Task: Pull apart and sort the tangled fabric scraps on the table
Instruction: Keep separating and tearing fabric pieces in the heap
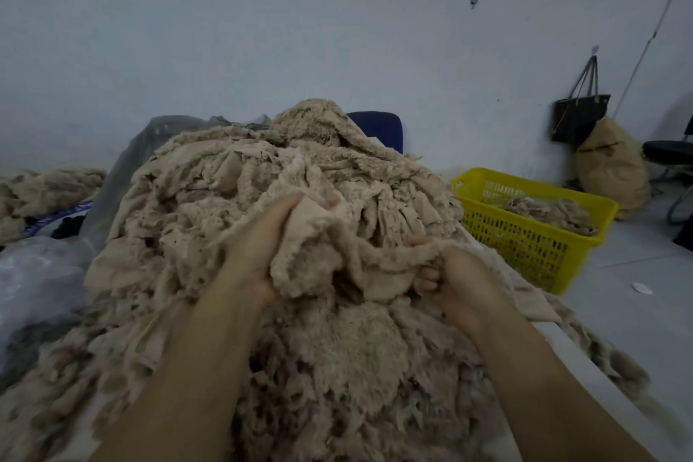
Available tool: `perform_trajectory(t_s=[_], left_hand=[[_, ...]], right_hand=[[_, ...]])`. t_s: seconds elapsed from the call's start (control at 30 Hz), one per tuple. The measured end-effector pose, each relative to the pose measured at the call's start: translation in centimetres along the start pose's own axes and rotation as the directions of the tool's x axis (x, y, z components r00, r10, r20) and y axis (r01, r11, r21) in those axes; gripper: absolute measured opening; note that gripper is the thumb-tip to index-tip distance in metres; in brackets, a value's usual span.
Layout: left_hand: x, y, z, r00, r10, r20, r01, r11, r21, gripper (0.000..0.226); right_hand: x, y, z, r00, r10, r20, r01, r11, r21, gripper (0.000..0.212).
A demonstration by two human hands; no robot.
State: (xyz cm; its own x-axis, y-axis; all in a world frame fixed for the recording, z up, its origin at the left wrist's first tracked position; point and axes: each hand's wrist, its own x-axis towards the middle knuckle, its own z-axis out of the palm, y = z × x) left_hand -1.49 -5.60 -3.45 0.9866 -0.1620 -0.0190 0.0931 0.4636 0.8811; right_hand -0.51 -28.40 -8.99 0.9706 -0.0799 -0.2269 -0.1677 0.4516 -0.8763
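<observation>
Pretty boxed in: huge scrap heap (300,176) dead ahead, clear plastic bag (33,274) crowding the left. Open air above the heap and off right, up to the yellow basket (517,244), probably on the floor (637,274).

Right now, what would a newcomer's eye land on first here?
The huge heap of beige fabric scraps filling the centre, with the left hand and right hand both gripping one fluffy piece on top. Next, the bright yellow basket at right, holding a few scraps.
</observation>
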Motion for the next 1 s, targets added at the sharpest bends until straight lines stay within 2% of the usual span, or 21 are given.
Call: perform_trajectory(t_s=[0.07, 0.1, 0.13, 0.17, 0.2, 0.27, 0.37, 0.4, 0.43, 0.5, 0.57, 0.63, 0.7, 0.77, 0.8, 0.83, 0.87, 0.9, 0.93, 0.97, 1.0], left_hand=[[0.1, -1.2, 1.2, 0.997, 0.077, -0.02, -0.07, 0.969, 0.238, 0.032], [0.0, -1.8, 1.7, 0.99, 0.142, -0.01, -0.124, 0.89, 0.44, 0.025], [0.0, -2.3, 2.2, 0.981, 0.189, 0.04, -0.172, 0.763, 0.623, 0.019], [0.0, -2.8, 2.8, 0.978, 0.163, 0.133, -0.207, 0.642, 0.738, 0.016], [0.0, -3.5, 3.2, 0.97, 0.076, 0.232, -0.233, 0.575, 0.784, 0.019], [0.3, -4.5, 3.3, 0.941, -0.062, 0.331, -0.245, 0.547, 0.8, 0.027], [0.1, -3.8, 3.0, 0.962, 0.015, 0.271, -0.233, 0.562, 0.794, 0.02], [0.1, -3.3, 2.7, 0.967, 0.037, 0.25, -0.232, 0.526, 0.818, 0.022], [0.1, -2.7, 2.3, 0.972, 0.031, 0.232, -0.22, 0.458, 0.861, 0.028], [0.4, -1.9, 1.4, 0.978, -0.023, 0.21, -0.19, 0.34, 0.921, 0.066], [0.4, -1.6, 0.8, 0.979, -0.06, 0.195, -0.161, 0.359, 0.919, 0.087], [0.0, -1.7, 0.7, 0.976, -0.11, 0.187, -0.113, 0.479, 0.87, 0.096], [-0.4, -1.2, 0.1, 0.972, -0.122, 0.203, -0.093, 0.596, 0.798, 0.085], [-0.8, 0.5, -1.5, 0.964, 0.0, 0.265, -0.197, 0.67, 0.715, 0.063], [-0.8, 1.4, -2.5, 0.967, 0.086, 0.241, -0.224, 0.739, 0.635, 0.064], [-0.6, 2.3, -3.3, 0.977, 0.141, 0.159, -0.203, 0.836, 0.51, 0.069], [-0.4, 2.9, -3.7, 0.983, 0.177, 0.055, -0.184, 0.909, 0.374, 0.066], [-0.3, 2.9, -3.8, 0.98, 0.199, -0.013, -0.189, 0.947, 0.259, 0.049], [-0.4, 2.7, -3.2, 0.98, 0.19, -0.057, -0.179, 0.97, 0.163, 0.034], [-0.3, 2.4, -2.1, 0.985, 0.156, -0.068, -0.15, 0.985, 0.086, 0.03], [-0.3, 2.2, -1.1, 0.992, 0.104, -0.069, -0.103, 0.994, 0.021, 0.033]], right_hand=[[-0.6, -0.8, 1.4, 0.998, -0.029, 0.051, 0.03, 0.999, -0.017, 0.04], [-0.9, -1.4, 2.2, 0.997, -0.049, 0.064, 0.05, 0.999, -0.011, 0.041], [-1.2, -1.8, 2.8, 0.994, -0.074, 0.074, 0.074, 0.997, -0.001, 0.042], [-1.5, -2.3, 3.5, 0.991, -0.097, 0.089, 0.096, 0.995, 0.007, 0.042], [-1.8, -2.5, 4.0, 0.988, -0.111, 0.107, 0.11, 0.994, 0.01, 0.04], [-2.4, -2.9, 4.5, 0.982, -0.114, 0.152, 0.111, 0.993, 0.024, 0.036], [-2.8, -3.7, 3.8, 0.979, -0.062, 0.192, 0.045, 0.995, 0.094, 0.029], [-2.7, -3.9, 3.2, 0.983, -0.03, 0.184, 0.006, 0.991, 0.131, 0.03], [-2.6, -4.0, 2.7, 0.986, 0.007, 0.167, -0.036, 0.985, 0.17, 0.031], [-2.3, -3.9, 1.8, 0.986, 0.077, 0.145, -0.109, 0.967, 0.232, 0.034], [-2.1, -3.2, 1.8, 0.981, 0.128, 0.145, -0.165, 0.946, 0.28, 0.035], [-1.6, -2.5, 2.4, 0.977, 0.161, 0.137, -0.199, 0.918, 0.343, 0.035], [-0.8, -2.5, 1.8, 0.976, 0.188, 0.111, -0.218, 0.871, 0.441, 0.034], [0.2, -3.5, -0.6, 0.976, 0.217, 0.035, -0.193, 0.773, 0.604, 0.029], [0.6, -4.0, -2.2, 0.975, 0.214, -0.054, -0.138, 0.78, 0.61, 0.028], [0.8, -4.3, -3.2, 0.975, 0.179, -0.13, -0.085, 0.845, 0.529, 0.029], [0.9, -4.4, -3.3, 0.979, 0.131, -0.154, -0.066, 0.926, 0.371, 0.03], [0.7, -3.7, -2.4, 0.989, 0.095, -0.118, -0.077, 0.986, 0.145, 0.028], [0.1, -2.7, -0.9, 0.997, 0.065, -0.039, -0.07, 0.985, -0.157, 0.022], [-0.5, -2.0, 0.8, 0.996, 0.048, 0.07, -0.007, 0.867, -0.498, 0.013], [-0.9, -1.3, 2.3, 0.984, 0.041, 0.171, 0.108, 0.628, -0.771, 0.021]])
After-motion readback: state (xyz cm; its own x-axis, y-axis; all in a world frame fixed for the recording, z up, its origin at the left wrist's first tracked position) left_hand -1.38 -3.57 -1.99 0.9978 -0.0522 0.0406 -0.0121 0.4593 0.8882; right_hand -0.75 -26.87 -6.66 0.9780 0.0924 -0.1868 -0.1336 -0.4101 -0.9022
